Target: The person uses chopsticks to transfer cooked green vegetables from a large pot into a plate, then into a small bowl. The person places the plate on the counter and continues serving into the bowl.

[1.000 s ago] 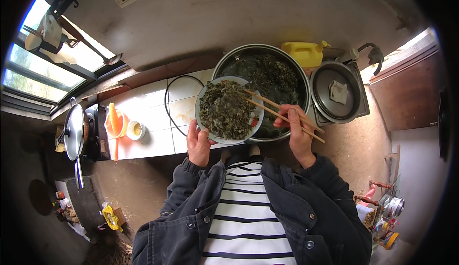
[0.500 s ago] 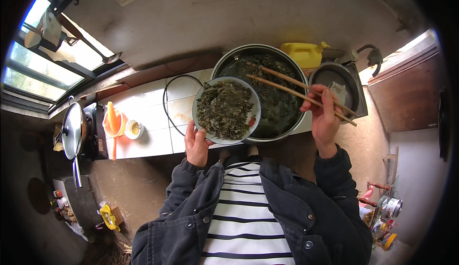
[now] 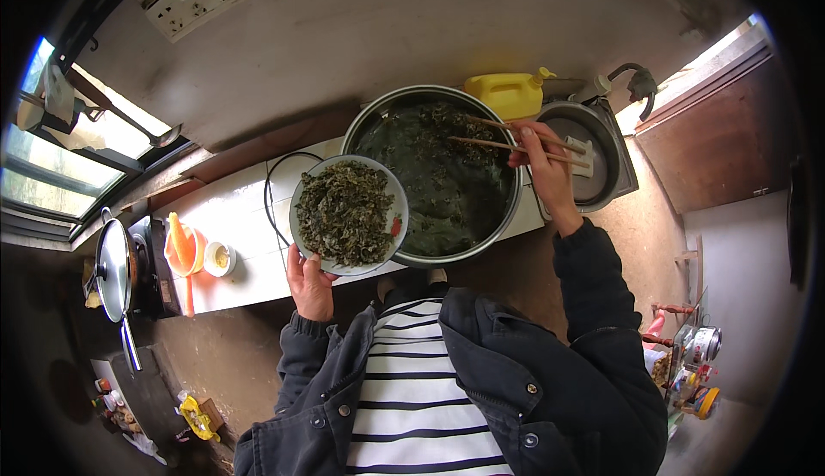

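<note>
My left hand (image 3: 311, 288) is closed on the near edge of a white plate (image 3: 398, 204) with a small red pattern. Dark green chopped leaves (image 3: 342, 211) are heaped on the plate, which I hold level beside the left edge of a large metal pot (image 3: 418, 259). Dark liquid (image 3: 447, 192) with leaf pieces afloat fills the pot. My right hand (image 3: 547, 171) grips a pair of long wooden chopsticks (image 3: 500, 143) over the pot's right side. Their tips are slightly apart, at floating leaves near the far side; whether they pinch any I cannot tell.
A yellow jug (image 3: 507, 94) stands behind the pot, with a sink (image 3: 604, 160) at right. Leftward on the white tiled counter (image 3: 258, 257) are an orange basin (image 3: 183, 257), a small white cup (image 3: 220, 259) and a lidded pan (image 3: 114, 264). A black cable (image 3: 269, 197) loops near the plate.
My right hand and the chopsticks have reached farther over the pot, their tips now down at the leaves. The view has shifted; the plate now overlaps the pot less.
</note>
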Demonstrator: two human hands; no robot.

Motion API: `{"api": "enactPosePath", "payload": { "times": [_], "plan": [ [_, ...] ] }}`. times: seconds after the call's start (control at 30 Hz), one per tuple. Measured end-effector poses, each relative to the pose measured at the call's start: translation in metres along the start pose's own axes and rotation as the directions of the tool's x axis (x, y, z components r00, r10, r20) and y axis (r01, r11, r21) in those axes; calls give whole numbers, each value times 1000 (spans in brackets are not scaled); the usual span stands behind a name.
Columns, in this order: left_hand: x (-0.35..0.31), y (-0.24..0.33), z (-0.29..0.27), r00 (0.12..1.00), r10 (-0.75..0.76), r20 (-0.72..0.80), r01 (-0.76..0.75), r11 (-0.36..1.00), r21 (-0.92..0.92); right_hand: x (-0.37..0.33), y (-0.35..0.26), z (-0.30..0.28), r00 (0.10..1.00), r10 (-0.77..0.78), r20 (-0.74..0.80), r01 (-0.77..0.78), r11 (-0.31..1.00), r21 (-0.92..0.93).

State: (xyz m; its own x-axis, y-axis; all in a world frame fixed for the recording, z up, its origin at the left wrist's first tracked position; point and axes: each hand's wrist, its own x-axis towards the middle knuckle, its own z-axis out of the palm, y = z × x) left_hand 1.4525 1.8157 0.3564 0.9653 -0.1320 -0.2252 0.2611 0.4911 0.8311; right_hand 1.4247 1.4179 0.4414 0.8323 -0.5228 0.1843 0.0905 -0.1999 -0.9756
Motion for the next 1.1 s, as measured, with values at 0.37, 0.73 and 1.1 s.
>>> {"api": "enactPosePath", "payload": {
  "times": [0.37, 0.73, 1.1],
  "plan": [
    [1, 3, 3, 1000, -4, 31, 4, 1000, 3, 47, 19, 37, 999, 35, 19, -33, 991, -133],
    [4, 4, -4, 998, -18, 62, 15, 999, 39, 40, 52, 43, 996, 40, -75, -41, 999, -5],
    [4, 5, 5, 999, 9, 36, -8, 1000, -4, 53, 61, 48, 939, 306, -159, -244, 915, 320]
  ]
}}
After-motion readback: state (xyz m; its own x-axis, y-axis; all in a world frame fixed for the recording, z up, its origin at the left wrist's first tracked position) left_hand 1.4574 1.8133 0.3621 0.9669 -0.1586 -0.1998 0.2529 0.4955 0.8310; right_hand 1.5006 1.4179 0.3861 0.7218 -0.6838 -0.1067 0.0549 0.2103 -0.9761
